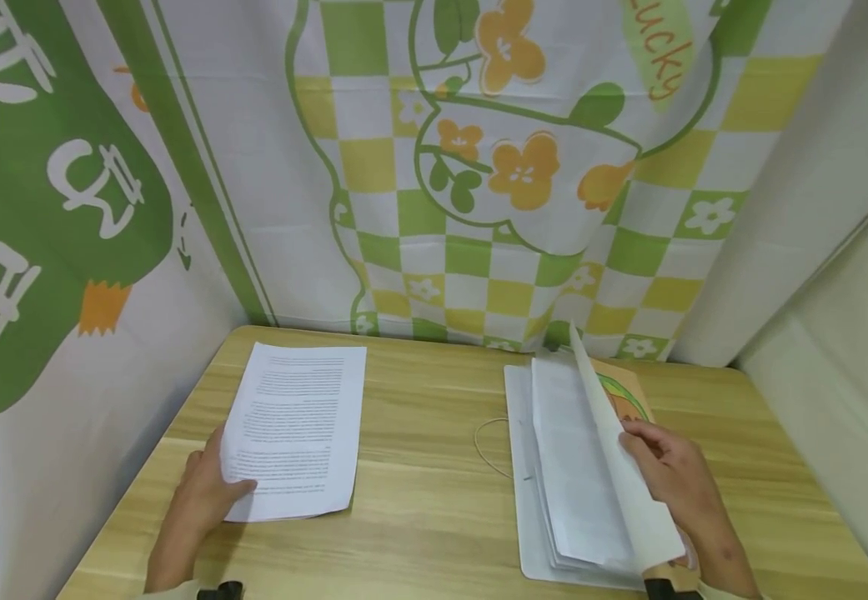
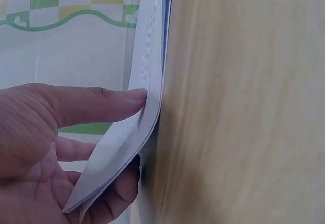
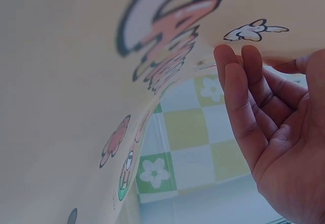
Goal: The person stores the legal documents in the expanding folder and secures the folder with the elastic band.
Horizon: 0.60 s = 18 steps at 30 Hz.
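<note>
Printed sheets of paper (image 1: 294,425) lie at the left of the table, their lower left edge in my left hand (image 1: 204,492). In the left wrist view the left thumb presses on top of the sheets (image 2: 134,127), with fingers under the bent corner. To the right lies a folder (image 1: 527,533) with white pages (image 1: 572,458) inside. My right hand (image 1: 677,471) pinches the edge of its raised cover (image 1: 624,475). Coloured cartoon print shows on the cover's outer side (image 3: 56,112) in the right wrist view, with the fingertips of the right hand (image 3: 274,127) at it.
Both lie on a wood-grain table (image 1: 426,492). A thin cord loop (image 1: 482,446) sticks out from the folder's left side. Printed curtains (image 1: 373,208) hang along the table's back and left; a pale curtain (image 1: 839,375) hangs at the right.
</note>
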Available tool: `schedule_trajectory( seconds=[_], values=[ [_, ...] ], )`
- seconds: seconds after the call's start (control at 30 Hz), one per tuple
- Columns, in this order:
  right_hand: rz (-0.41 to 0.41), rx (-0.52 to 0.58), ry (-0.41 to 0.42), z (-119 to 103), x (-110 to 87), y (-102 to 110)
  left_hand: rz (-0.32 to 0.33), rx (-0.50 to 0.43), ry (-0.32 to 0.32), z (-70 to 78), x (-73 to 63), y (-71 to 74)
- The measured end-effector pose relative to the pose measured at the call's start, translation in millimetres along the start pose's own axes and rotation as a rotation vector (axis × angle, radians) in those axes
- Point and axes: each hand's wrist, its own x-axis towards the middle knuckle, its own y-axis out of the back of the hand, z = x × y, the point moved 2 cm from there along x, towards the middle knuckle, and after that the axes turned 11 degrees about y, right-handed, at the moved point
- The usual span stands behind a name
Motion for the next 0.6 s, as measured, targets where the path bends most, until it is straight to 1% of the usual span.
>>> schedule_trajectory(
  seconds=[0.23, 0.3, 0.4, 0.5, 0.6],
  values=[
    [-0.004, -0.017, -0.004, 1.5, 0.6, 1.2, -0.011, 0.018, -0.015, 0.0, 2.1, 2.6],
    [-0.005, -0.031, -0.003, 1.8, 1.0, 1.6, -0.022, 0.002, -0.022, -1.0, 4.0, 3.5],
    [-0.008, -0.051, -0.006, 2.1, 0.5, 2.0, -0.052, -0.074, -0.034, -3.5, 6.5, 4.5],
    [-0.01, -0.056, -0.021, 2.5, -0.1, 1.9, -0.103, -0.189, -0.037, -5.9, 7.2, 4.7],
    [-0.009, -0.045, -0.03, 2.6, -0.4, 1.8, -0.152, -0.292, -0.027, -6.9, 5.8, 3.9]
  ],
)
